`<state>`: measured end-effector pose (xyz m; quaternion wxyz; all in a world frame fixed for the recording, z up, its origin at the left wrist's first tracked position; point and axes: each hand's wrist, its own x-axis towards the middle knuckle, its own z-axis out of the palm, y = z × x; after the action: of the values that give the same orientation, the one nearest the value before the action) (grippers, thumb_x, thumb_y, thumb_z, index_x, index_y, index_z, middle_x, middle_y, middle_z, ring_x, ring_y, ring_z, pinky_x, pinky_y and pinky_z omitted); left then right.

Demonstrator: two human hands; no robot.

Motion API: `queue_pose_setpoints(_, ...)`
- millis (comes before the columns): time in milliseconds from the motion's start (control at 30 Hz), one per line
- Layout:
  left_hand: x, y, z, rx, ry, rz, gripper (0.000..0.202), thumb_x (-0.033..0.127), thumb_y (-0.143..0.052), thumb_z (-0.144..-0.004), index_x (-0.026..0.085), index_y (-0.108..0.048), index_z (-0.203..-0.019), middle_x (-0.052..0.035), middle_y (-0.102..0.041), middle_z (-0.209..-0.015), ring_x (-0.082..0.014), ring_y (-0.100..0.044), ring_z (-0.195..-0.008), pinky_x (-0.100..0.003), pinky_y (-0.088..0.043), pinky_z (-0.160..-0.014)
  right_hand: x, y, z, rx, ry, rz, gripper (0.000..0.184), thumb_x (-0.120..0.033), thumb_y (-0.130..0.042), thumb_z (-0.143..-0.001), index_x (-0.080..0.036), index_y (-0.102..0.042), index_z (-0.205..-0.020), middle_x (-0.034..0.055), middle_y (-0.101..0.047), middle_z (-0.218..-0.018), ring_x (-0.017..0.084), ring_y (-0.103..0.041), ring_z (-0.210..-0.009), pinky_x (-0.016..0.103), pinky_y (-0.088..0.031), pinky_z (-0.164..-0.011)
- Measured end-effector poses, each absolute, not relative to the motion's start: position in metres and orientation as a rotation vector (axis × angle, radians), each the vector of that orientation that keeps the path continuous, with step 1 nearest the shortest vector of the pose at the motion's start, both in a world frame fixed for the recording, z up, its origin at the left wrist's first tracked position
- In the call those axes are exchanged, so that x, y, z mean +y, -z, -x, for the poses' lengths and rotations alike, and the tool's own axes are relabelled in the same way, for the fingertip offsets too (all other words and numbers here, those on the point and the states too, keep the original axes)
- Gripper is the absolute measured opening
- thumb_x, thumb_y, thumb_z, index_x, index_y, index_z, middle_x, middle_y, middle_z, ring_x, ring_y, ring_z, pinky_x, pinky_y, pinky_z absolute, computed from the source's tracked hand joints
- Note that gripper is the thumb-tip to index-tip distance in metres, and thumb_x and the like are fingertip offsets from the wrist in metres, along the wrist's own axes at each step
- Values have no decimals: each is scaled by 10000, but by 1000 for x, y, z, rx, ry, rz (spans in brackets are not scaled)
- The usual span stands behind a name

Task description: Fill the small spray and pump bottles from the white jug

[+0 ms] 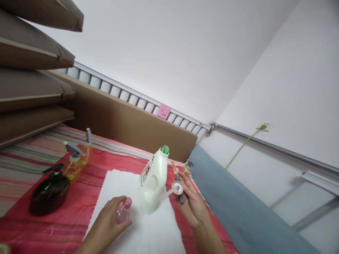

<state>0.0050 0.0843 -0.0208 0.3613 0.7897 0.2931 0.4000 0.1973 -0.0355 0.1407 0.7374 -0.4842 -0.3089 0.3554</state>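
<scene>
My left hand (112, 220) is wrapped round a small clear pink bottle (123, 210), whose threaded neck has no cap on it. Between the fingers of my right hand (192, 201) is a spray head (178, 187) with a peach collar, a grey body and a pale dip tube pointing left. In the middle, a large pale green jug (153, 180) with a handle hole and a green spout stands on a white cloth (111, 183). The jug is between my two hands; the dip tube overlaps its lower right side in view.
On the left of the red striped cloth (97, 165) are a dark pump bottle (49, 194) and two yellow spray bottles (74, 165). Another spray bottle (187, 166) is behind my right hand. Stacked brown cushions (31, 84) and a brown board (127, 121) border the surface.
</scene>
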Motion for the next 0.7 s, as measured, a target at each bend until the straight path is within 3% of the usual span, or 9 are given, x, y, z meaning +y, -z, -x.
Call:
queue_pose_setpoints(200, 85, 24, -5, 753, -1017, -1990, 473, 296, -694, -657, 228, -573, -1108, -79, -634, -1105, -279, -571, -1027, -415, -446, -911, -31, -146, -195, -744, -793, 1157, 401, -329, -736, -673, -266, -576, -1035, -7, -672, -781, 123, -589, -612, 235, -446, -551)
queue_pose_setpoints(367, 83, 16, 0, 709, -1001, -1955, 551, 249, -720, -619, 220, -550, -1142, -78, -617, -1122, -264, -546, -1044, -390, -426, -924, -35, -142, -201, -1137, -901, 1552, 526, -319, -683, -732, -268, -494, -1221, -12, -646, -775, 132, -576, -665, 246, -408, -592)
queue_pose_setpoints(533, 81, 2, 9, 579, -909, -1967, 486, 175, -721, -594, 226, -581, -1057, -45, -618, -1042, -223, -546, -987, -328, -428, -883, -18, -103, -201, -1154, -1008, 1703, 383, -360, -682, -666, -201, -634, -1011, 6, -638, -764, 177, -607, -739, 272, -430, -619)
queue_pose_setpoints(700, 78, -3, 15, 547, -892, -1994, 365, 191, -708, -627, 212, -600, -975, -30, -614, -946, -206, -548, -915, -306, -427, -834, 13, -74, -190, -1142, -744, 1693, 342, -370, -637, -664, -166, -665, -938, 15, -659, -696, 201, -634, -703, 305, -458, -637)
